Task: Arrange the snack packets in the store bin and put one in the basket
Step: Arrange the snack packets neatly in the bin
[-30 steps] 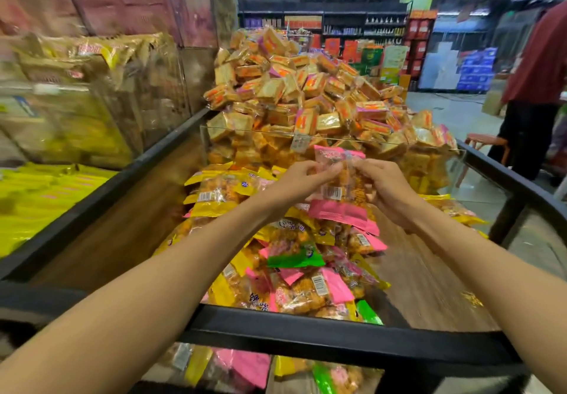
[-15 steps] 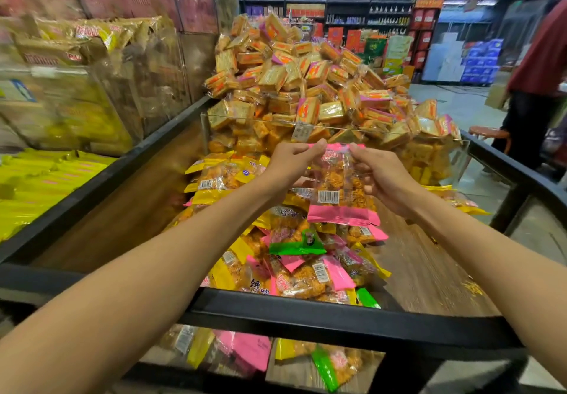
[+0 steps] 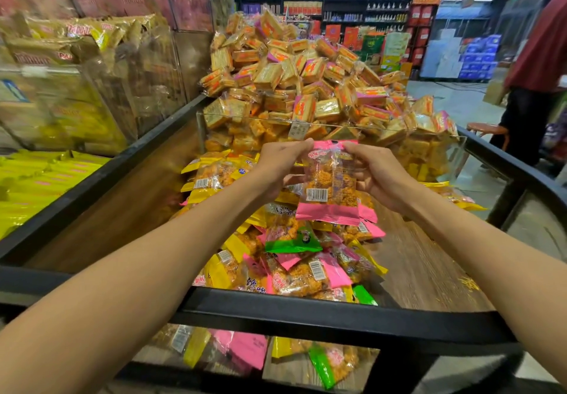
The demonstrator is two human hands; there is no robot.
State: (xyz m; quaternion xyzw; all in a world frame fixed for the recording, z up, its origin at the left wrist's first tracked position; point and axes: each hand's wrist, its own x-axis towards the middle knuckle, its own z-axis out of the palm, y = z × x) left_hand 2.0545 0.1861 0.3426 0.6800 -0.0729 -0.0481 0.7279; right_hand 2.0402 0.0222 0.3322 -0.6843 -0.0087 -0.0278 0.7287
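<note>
Store bin (image 3: 337,317), heaped packets (image 3: 294,258). Pink packet (image 3: 329,185) raised over heap, long axis upright, top corners pinched by left hand (image 3: 280,163) and right hand (image 3: 376,176), equally near. Basket unseen.

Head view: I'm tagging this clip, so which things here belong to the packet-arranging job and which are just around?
Part of the job:
- pink packet, held up by left hand and right hand
- loose packets heaped below
- store bin

Just around:
- cracker pile behind the clear divider
- yellow packs in the neighbouring bin
- stool
- bystander

No basket is in view.
</note>
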